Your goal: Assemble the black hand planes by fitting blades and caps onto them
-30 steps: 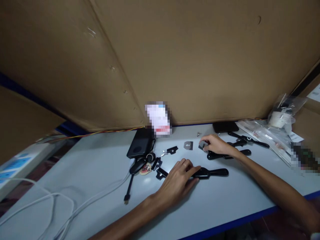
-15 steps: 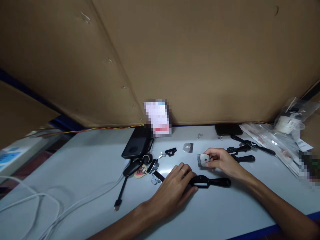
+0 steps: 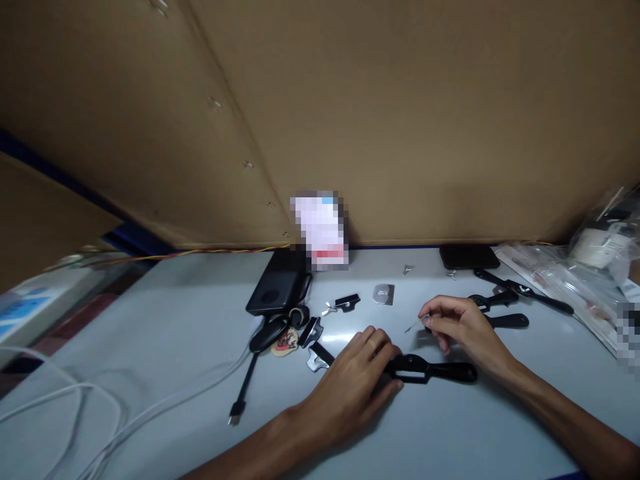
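My left hand (image 3: 357,373) is closed over one handle of a black spokeshave (image 3: 453,372), which lies on the table with its slotted body and other handle showing. My right hand (image 3: 457,323), raised just above the table, pinches a thin metal blade (image 3: 414,326) seen almost edge-on. Another flat blade (image 3: 383,294) rests farther back. Black cap irons (image 3: 347,303) lie left of it, one beside a small thumbscrew (image 3: 329,308). Two more thumbscrews (image 3: 409,269) sit near the back wall. Beyond my right hand are several other black spokeshaves (image 3: 507,321), partly covered by it.
At the left, a black box-shaped device (image 3: 273,287) and a short black cable (image 3: 243,390) lie near white cords (image 3: 165,400). A blurred-out upright screen (image 3: 320,230) leans at the cardboard wall (image 3: 400,120). A dark phone-like slab (image 3: 469,257) and plastic bags (image 3: 565,280) are at the right.
The blade in my right hand has turned from face-on to nearly edge-on. My left hand stays on the spokeshave. The whole view has shifted slightly.
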`<state>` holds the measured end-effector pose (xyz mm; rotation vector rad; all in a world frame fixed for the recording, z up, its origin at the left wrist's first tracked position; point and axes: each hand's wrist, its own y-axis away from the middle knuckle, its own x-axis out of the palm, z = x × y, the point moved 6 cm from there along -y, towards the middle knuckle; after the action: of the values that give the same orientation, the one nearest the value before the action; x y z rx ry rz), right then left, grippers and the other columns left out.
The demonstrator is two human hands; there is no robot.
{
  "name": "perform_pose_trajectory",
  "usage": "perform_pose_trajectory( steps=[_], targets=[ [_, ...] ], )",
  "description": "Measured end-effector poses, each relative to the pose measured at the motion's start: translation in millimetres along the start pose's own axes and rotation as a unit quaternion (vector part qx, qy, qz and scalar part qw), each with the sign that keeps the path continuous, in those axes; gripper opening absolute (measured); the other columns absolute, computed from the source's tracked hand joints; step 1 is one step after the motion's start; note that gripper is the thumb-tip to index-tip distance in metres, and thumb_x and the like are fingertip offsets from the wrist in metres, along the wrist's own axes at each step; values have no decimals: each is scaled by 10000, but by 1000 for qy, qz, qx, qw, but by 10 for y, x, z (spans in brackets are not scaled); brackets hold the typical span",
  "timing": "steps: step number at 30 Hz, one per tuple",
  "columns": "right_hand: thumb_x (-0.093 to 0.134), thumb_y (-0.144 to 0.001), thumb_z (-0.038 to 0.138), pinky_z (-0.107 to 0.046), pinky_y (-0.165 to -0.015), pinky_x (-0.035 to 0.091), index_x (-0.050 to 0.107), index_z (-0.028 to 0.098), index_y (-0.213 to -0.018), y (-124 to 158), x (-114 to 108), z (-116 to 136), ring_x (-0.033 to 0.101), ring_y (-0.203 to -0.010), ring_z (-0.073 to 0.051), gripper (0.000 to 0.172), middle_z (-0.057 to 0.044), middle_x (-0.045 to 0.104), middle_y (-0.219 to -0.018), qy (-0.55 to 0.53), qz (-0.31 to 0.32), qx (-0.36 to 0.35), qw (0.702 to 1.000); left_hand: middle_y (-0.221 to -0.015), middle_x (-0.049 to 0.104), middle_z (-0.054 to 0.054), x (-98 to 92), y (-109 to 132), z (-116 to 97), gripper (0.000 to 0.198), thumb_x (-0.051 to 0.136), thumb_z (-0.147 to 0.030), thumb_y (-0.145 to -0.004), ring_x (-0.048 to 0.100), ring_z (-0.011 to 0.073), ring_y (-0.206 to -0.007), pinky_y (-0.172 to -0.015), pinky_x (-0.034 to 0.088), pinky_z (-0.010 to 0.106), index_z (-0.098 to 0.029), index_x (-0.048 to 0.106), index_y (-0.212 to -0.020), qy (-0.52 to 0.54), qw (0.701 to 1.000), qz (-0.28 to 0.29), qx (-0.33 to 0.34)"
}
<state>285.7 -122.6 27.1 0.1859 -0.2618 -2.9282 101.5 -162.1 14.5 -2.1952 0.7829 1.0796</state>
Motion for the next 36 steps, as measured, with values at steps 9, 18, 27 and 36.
perform_pose_trajectory(
  steps=[9,18,27,36],
  targets=[
    [773,-774,375,-277,-531,561,700,190,-907,83,37,89,720,-711,-202,239,-38,710,-809,-96,31,-6,995,-1075,608,65,-14,-16,-25,184,618,-173,-946,547,256,-987,-840,508,419,-210,579,-1122,-4,1000,-5,4],
    [788,-763,352,-259,-496,547,646,210,-1029,66,86,70,687,-611,-158,333,3,660,-808,-99,0,-63,993,-1083,610,72,-23,0,-30,263,624,-161,-936,558,261,-987,-845,516,413,-218,568,-1186,-18,1000,-13,12],
    [758,-767,347,-286,-559,539,661,217,-995,72,79,-4,632,-590,-142,280,21,632,-773,-42,-3,-34,999,-1033,631,67,-22,-16,-22,223,602,-146,-968,558,243,-938,-798,495,386,-237,631,-1169,-32,999,-19,26],
    [693,-805,349,-349,-707,528,783,257,-915,71,23,-24,678,-746,-226,169,-25,731,-775,159,-5,-97,982,-1107,619,77,-28,-31,13,286,710,-211,-932,542,268,-1019,-889,500,439,-205,619,-1204,-23,1000,-2,-9]
  ],
)
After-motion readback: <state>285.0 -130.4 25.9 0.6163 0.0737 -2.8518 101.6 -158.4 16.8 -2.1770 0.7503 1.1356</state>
